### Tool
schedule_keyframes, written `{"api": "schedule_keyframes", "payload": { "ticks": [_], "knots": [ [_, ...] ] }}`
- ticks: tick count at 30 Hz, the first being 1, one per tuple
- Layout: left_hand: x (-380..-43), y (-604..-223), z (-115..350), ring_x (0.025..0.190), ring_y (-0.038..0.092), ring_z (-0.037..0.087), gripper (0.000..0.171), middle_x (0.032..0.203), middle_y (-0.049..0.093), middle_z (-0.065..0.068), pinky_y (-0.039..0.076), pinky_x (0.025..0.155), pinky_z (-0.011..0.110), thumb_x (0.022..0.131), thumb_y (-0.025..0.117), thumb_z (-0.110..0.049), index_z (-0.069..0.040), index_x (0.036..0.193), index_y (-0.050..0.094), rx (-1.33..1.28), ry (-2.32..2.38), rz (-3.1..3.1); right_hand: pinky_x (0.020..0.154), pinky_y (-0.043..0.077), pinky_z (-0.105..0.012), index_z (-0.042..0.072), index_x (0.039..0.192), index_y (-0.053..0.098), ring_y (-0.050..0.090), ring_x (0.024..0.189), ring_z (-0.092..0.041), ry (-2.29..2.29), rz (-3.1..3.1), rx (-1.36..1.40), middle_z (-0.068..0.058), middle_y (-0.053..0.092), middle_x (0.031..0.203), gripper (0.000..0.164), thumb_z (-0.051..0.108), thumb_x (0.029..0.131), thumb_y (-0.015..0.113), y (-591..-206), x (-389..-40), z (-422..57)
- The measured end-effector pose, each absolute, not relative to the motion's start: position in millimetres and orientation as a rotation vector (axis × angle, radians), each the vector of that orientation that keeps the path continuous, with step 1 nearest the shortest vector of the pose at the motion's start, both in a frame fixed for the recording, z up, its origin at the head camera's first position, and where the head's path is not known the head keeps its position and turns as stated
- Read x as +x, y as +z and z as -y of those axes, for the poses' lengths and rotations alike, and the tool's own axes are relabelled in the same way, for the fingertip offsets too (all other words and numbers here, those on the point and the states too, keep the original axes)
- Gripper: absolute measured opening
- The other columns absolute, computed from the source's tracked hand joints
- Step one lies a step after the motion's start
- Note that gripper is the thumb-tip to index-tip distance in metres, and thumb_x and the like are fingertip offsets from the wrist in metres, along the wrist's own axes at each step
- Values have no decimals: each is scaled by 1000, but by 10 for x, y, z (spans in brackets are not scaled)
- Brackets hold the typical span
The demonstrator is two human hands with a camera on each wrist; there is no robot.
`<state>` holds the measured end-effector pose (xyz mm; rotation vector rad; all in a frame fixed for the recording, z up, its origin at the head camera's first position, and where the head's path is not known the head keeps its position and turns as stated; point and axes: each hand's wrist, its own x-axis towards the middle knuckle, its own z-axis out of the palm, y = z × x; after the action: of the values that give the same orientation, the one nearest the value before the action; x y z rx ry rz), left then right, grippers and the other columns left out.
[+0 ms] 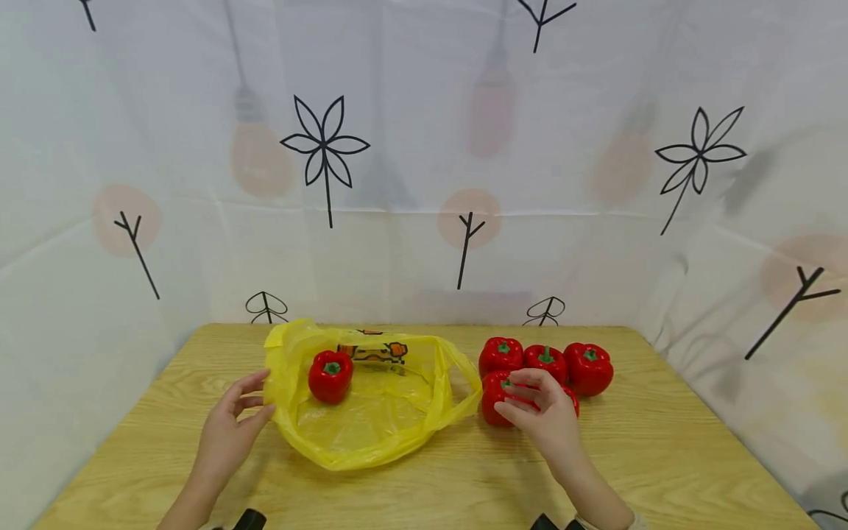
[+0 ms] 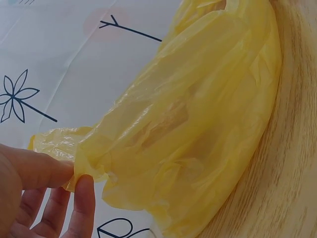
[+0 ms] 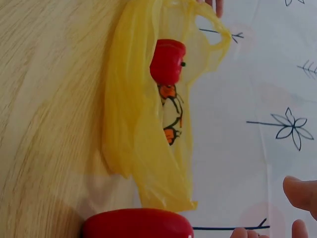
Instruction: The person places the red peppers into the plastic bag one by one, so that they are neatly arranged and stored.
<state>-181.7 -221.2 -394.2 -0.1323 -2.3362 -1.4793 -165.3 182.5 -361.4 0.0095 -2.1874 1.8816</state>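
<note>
And here, rising behind both hands, the white backdrop [image 1: 397, 258] is showing its black flowers and twigs. In front of it the wooden tabletop [image 1: 662, 456] is spreading out beneath the hands. Between those hands the yellow bag [image 1: 377, 423] is lying with its mouth gaping, a black-and-orange print showing on its far side, and its loop handle is pointing towards the right hand. Now the hands themselves: the left hand [image 1: 232, 423] is pinching the bag's edge between thumb and finger, while the right hand [image 1: 546, 412] is holding nothing, its fingers loosely bent and spread apart. Whether it is touching a pepper, I cannot tell! Right there behind the right hand, five red peppers [image 1: 501, 355] are bunching together: three are lining up at the back, two are sitting nearer, and one of those is mostly hiding behind the hand. Over to the left hand's side, just beyond its fingertips, a lone pepper [image 1: 330, 379] is resting inside the bag, and its little green stem [image 1: 333, 368] is facing this way.
</note>
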Motion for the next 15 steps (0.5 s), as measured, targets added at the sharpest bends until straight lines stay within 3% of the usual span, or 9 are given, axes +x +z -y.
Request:
{"api": "schedule_keyframes", "payload": {
  "ticks": [7, 15],
  "knots": [
    [-1815, -3949, 2224, 88, 52, 0, 45, 118, 50, 13, 51, 69, 18, 87, 63, 0, -4, 130, 49, -135, -1488, 2326, 79, 49, -18, -4, 118, 48, 58, 97, -17, 1813, 2221, 15, -12, 54, 112, 47, -2, 78, 73, -3661, -1649, -2017],
    [-1814, -3944, 2223, 88, 52, 1, 45, 118, 51, 12, 51, 69, 18, 87, 64, -1, -6, 130, 50, -122, -1485, 2331, 77, 49, -17, -3, 116, 48, 57, 95, -11, 1707, 2253, 39, 3, 57, 104, 45, 2, 79, 73, -3737, -1647, -2260]
  ]
}}
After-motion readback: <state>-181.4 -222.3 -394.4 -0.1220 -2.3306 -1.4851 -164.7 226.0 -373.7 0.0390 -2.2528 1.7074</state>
